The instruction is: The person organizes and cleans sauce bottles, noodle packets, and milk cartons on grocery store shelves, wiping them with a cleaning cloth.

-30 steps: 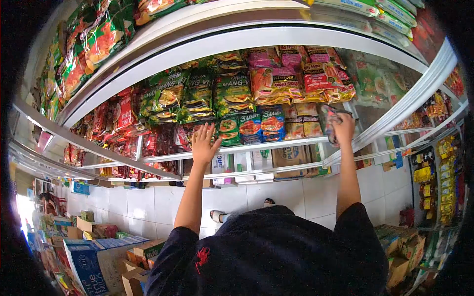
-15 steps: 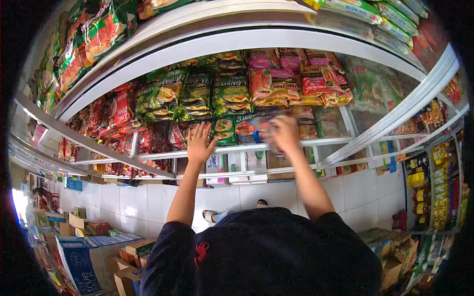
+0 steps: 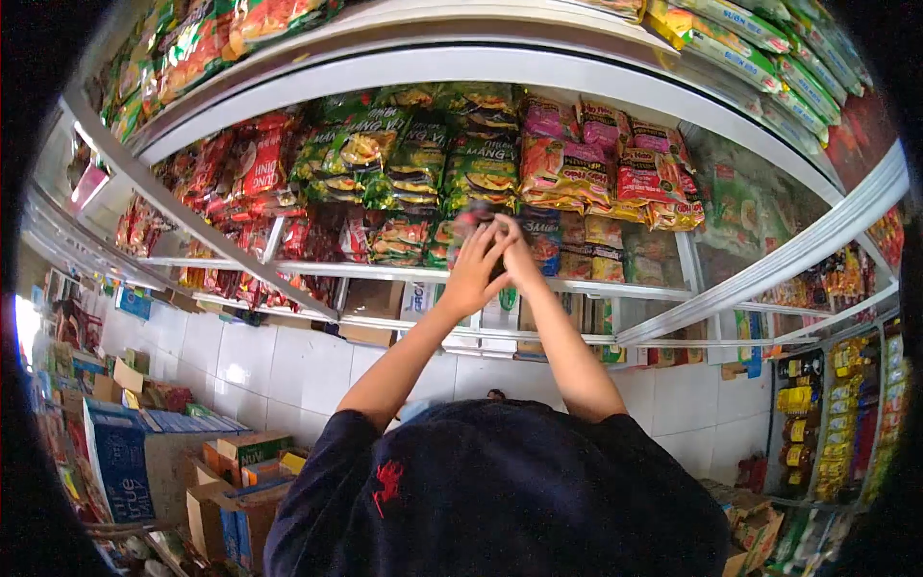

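Observation:
My left hand (image 3: pixel 475 274) reaches over the shelf's front rail with its fingers stretched and spread, and no object shows in it. Close against it, my right hand (image 3: pixel 517 258) has bent fingers at a small dark and reddish thing (image 3: pixel 474 217), too smeared to name and partly covered by the hands. Beside them lie a blue noodle packet (image 3: pixel 546 240) and green-and-red noodle packets (image 3: pixel 399 240). Just behind stand green noodle packs (image 3: pixel 481 173) with a picture of a bowl, and pink-and-red noodle packs (image 3: pixel 567 175).
White metal rails (image 3: pixel 615 288) run along the shelf front, and a slanted glass-door frame (image 3: pixel 769 260) crosses at right. Red packets (image 3: pixel 255 168) fill the left. Below are boxes (image 3: pixel 418 300); cartons (image 3: pixel 120 462) stand behind on the tiled floor. Bottles (image 3: pixel 796 428) line the right.
My left hand has moved right, up against my right hand. My right hand has shifted left, with the blurred thing now by both hands' fingertips. The view has shifted slightly.

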Available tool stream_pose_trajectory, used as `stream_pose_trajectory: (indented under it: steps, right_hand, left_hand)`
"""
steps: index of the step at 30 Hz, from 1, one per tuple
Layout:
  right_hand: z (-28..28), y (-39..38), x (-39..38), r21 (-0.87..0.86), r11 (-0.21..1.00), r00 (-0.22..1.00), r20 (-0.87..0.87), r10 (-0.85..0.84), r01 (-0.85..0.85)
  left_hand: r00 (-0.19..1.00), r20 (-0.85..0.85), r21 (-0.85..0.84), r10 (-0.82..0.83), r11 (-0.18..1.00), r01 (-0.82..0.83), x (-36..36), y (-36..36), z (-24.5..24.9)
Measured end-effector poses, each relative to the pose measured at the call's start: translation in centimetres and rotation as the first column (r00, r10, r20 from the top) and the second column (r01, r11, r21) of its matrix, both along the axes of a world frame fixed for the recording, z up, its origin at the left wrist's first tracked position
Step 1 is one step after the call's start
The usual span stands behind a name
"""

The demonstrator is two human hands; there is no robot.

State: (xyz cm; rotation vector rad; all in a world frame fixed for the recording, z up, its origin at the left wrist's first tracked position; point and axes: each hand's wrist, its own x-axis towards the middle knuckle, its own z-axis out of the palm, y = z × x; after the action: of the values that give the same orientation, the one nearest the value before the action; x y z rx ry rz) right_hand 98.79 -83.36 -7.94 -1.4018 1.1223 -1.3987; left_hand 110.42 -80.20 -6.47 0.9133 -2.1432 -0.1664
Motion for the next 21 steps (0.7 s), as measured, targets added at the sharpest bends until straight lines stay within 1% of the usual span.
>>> stream_pose_trajectory:
  steps: [1,2,3,4,5,6,7,8,10,11,12,13,14,15,16,17,18,19,20,21]
  right_hand:
    - [1.0,0.3,-1.0,0.201,0.978,0.994,0.102,0.043,-0.063]
    - [1.2,0.3,-2.6,0.145,0.985,0.995,0.044,0.084,-0.089]
    - [2.9,0.9,-3.7,0.297,0.95,0.988,0.147,0.053,-0.095]
    - [1.6,0.3,-5.2,0.23,0.973,0.996,0.083,-0.042,0.021]
    - [-1.8,-1.3,-7.3,0.075,0.991,0.994,-0.034,-0.108,0.111]
    - [-0.9,-0.7,-8.0,-0.156,0.952,0.9,-0.315,-0.302,0.265]
    - [-1.3,-0.6,-8.9,-0.052,0.957,0.903,-0.318,-0.287,0.286]
    - [-3.6,-1.6,-9.8,-0.053,0.954,0.92,-0.251,-0.299,0.296]
    - [-2.3,-1.0,-8.3,-0.097,0.926,0.855,-0.36,-0.374,0.364]
    - [-2.1,-1.1,-7.8,-0.101,0.935,0.864,-0.361,-0.352,0.339]
    - [-2.1,-1.2,-7.6,-0.118,0.938,0.819,-0.459,-0.344,0.327]
    - [-2.0,-1.4,-7.6,-0.137,0.939,0.763,-0.551,-0.337,0.315]
    - [-3.3,-2.0,-8.1,-0.165,0.934,0.806,-0.472,-0.356,0.316]
    - [-3.5,-2.1,-8.3,-0.151,0.938,0.822,-0.451,-0.347,0.314]
    - [-3.8,-2.2,-8.4,-0.134,0.941,0.836,-0.431,-0.338,0.311]
    - [-3.6,-2.1,-8.3,-0.129,0.935,0.791,-0.502,-0.35,0.331]
    - [-3.0,-1.8,-8.2,-0.127,0.927,0.74,-0.569,-0.359,0.353]
    - [-2.5,-1.7,-8.0,-0.114,0.929,0.702,-0.625,-0.342,0.351]
    - [-1.8,-1.4,-7.5,-0.083,0.932,0.709,-0.626,-0.324,0.353]
    - [-1.3,-1.2,-7.3,-0.118,0.928,0.639,-0.694,-0.332,0.354]
  left_hand:
    - [0.995,0.054,0.025,0.087,0.996,-0.088,-0.6,-0.3,-0.5]
    - [0.979,0.111,0.043,0.171,0.983,-0.177,-0.8,-0.7,-0.7]
    - [0.971,0.119,0.007,0.207,0.978,-0.209,-0.8,-0.9,-0.8]
    - [0.969,0.106,0.015,0.225,0.974,-0.228,-0.5,-1.0,-0.9]
    - [0.961,0.183,0.035,0.209,0.975,-0.219,-0.1,-1.0,-1.0]
    - [0.946,0.262,0.06,0.191,0.975,-0.214,0.5,-0.9,-1.2]
    - [0.959,0.179,-0.115,0.219,0.973,-0.201,1.0,-1.0,-1.2]
    - [0.953,0.179,-0.106,0.244,0.968,-0.227,1.5,-1.1,-1.1]
    - [0.942,0.208,0.011,0.264,0.962,-0.272,2.3,-1.6,-0.8]
    - [0.935,0.202,-0.031,0.291,0.956,-0.291,2.7,-2.0,-0.6]
    - [0.939,0.158,-0.031,0.306,0.952,-0.305,3.3,-2.3,-0.6]
    - [0.939,0.15,0.0,0.31,0.95,-0.314,4.1,-2.5,-0.6]
    - [0.939,0.141,0.034,0.313,0.947,-0.32,5.1,-2.7,-0.7]
    - [0.933,0.139,0.036,0.332,0.94,-0.34,6.5,-2.7,-0.4]
    - [0.903,0.176,0.104,0.392,0.905,-0.413,8.2,-2.7,-0.1]
    - [0.868,0.216,0.169,0.447,0.859,-0.484,10.2,-2.6,0.1]
    - [0.851,0.173,0.108,0.495,0.85,-0.516,12.7,-2.7,-0.2]
    - [0.823,0.142,0.091,0.549,0.821,-0.564,15.2,-2.9,-0.5]
    - [0.802,0.067,0.054,0.594,0.8,-0.597,17.9,-3.5,-1.7]
    - [0.743,0.129,0.122,0.656,0.733,-0.669,20.4,-3.3,-0.8]
